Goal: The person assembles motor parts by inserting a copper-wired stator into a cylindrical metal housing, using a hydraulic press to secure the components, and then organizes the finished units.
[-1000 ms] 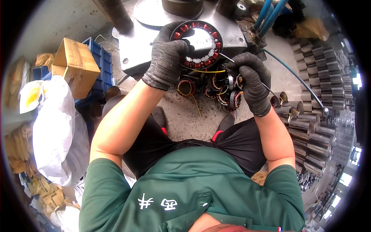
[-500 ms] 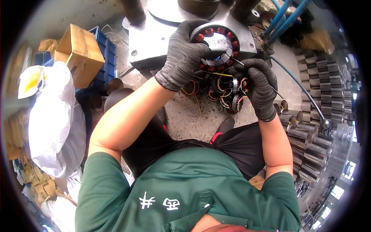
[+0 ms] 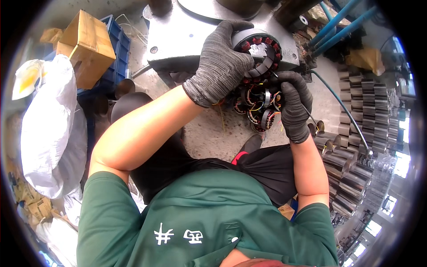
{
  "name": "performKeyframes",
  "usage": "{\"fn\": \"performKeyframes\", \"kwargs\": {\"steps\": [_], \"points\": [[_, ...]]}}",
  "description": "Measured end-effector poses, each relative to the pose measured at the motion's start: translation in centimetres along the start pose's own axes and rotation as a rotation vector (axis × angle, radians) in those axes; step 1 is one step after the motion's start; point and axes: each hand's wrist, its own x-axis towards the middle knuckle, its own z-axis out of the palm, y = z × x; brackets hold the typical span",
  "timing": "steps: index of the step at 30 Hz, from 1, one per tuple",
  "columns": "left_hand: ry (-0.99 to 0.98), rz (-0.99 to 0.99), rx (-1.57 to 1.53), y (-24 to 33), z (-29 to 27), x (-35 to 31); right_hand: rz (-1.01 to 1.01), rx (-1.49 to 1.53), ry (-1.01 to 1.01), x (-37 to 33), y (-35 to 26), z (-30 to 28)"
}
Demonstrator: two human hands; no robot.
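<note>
My left hand [image 3: 224, 62], in a dark grey knit glove, is closed around the upper left side of a motor stator [image 3: 268, 65]. This ring has red copper windings along its inside and is tilted over the metal block's front edge. Just below and right of it, my gloved right hand [image 3: 294, 104] is closed on a thin metal rod [image 3: 308, 112]. The rod's tip is close to the stator's lower edge; whether they touch I cannot tell. Under both hands, several wired stators [image 3: 267, 118] with yellow and other coloured leads lie grouped on the floor.
A heavy metal block [image 3: 175, 42] stands ahead. Rows of steel cylinders [image 3: 342, 162] and a dark hose [image 3: 344, 103] are on the right. On the left are a cardboard box [image 3: 95, 46], a blue crate [image 3: 121, 58] and a white sack [image 3: 46, 133].
The stator has shifted slightly right and tilted, so more of its outer rim shows. The rod's tip has moved from inside the ring to its lower edge, with my right hand slightly lower.
</note>
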Motion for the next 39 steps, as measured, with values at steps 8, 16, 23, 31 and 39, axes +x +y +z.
{"fn": "performKeyframes", "kwargs": {"steps": [8, 16, 23, 31, 39], "points": [[-0.018, -0.051, -0.005, -0.1, 0.4, -0.4, -0.019, -0.173, -0.036, 0.3, 0.7, 0.5], [0.001, 0.026, 0.083, -1.1, 0.3, 0.6, -0.234, -0.608, -0.122, 1.6, 1.2, 1.2], [0.047, -0.161, -0.091, -1.4, -1.2, 1.4, 0.067, 0.053, 0.016, 0.7, 0.1, 0.2], [0.019, -0.249, -0.286, -1.5, -1.3, 1.1, 0.056, 0.242, -0.012, 0.9, -0.2, -0.2], [-0.028, -0.19, -0.236, -1.2, -1.3, 1.0, 0.014, 0.158, -0.037, 0.4, -0.4, -0.5]]}}
